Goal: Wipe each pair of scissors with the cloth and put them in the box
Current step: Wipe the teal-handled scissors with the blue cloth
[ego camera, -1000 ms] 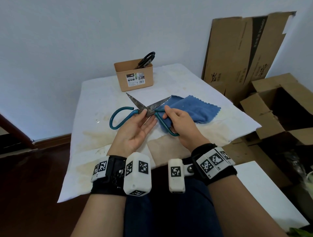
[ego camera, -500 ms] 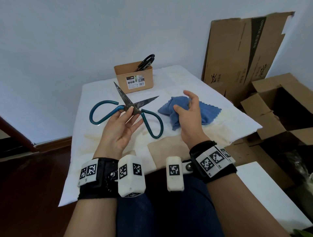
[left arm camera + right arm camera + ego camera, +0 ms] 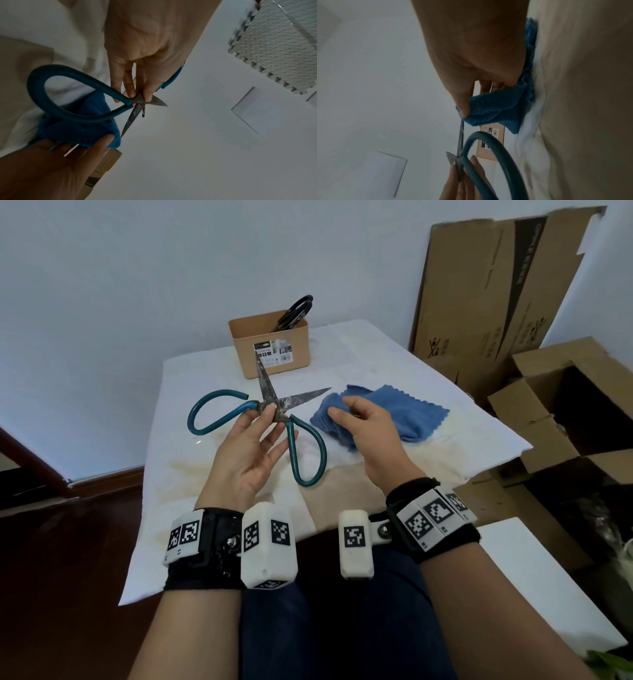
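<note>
Scissors (image 3: 274, 409) splayed open — blades point away.

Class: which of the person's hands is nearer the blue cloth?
Right. The right hand pinches the cloth at its near edge. The left hand is apart from it, holding the open scissors at the pivot.
</note>
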